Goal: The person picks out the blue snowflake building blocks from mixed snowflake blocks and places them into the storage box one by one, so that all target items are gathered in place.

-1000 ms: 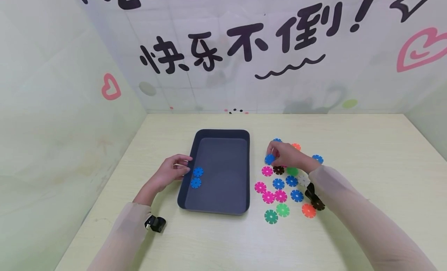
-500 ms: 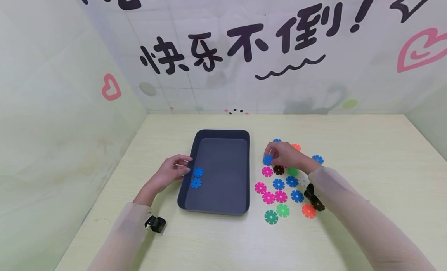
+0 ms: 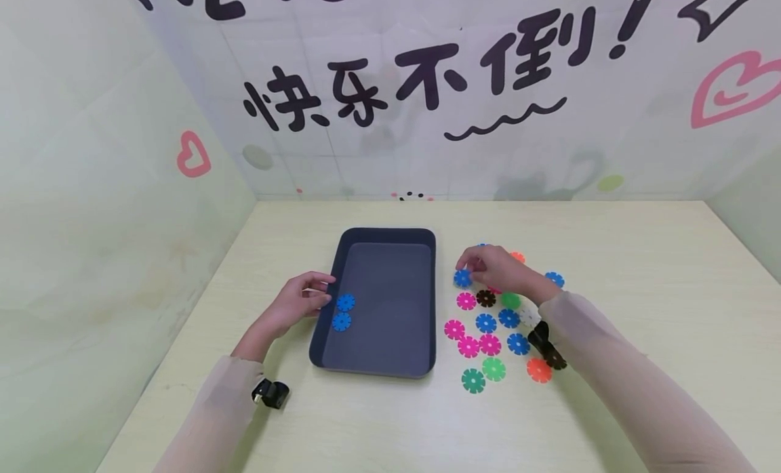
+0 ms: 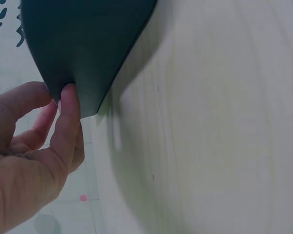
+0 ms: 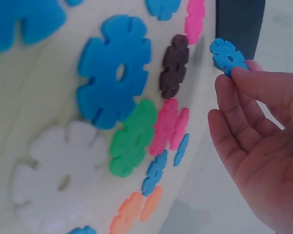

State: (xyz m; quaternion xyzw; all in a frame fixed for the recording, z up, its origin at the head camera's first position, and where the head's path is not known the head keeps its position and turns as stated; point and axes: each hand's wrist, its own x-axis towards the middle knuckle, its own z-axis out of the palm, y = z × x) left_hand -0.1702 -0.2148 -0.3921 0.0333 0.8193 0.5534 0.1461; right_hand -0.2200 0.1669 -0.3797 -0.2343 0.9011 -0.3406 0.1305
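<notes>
Between thumb and fingertips, my right hand [image 3: 499,270] pinches a blue notched plastic disc [image 5: 228,56], the flower-like kind that slots together. It is held over the table, right of the dark grey tray [image 3: 390,373]. Two blue discs [image 3: 345,302] lie inside the tray near its left wall. At that same wall my left hand [image 3: 291,305] grips the rim with thumb and fingers; the left wrist view shows the thumb [image 4: 68,105] against the tray's outer side [image 4: 88,53]. A pink disc [image 3: 466,301] and a dark brown disc [image 3: 485,298] lie just below my right hand.
More notched discs are spread right of the tray: pink, blue, green, orange [image 3: 539,370], brown and a white one [image 5: 58,170] partly under the right wrist. A printed backdrop [image 3: 390,154] stands behind the table [image 3: 366,425]. Black wrist cameras [image 3: 271,394] sit on both wrists.
My right hand has shifted slightly left toward the tray with the blue disc in its fingers. The left hand stays on the tray's rim.
</notes>
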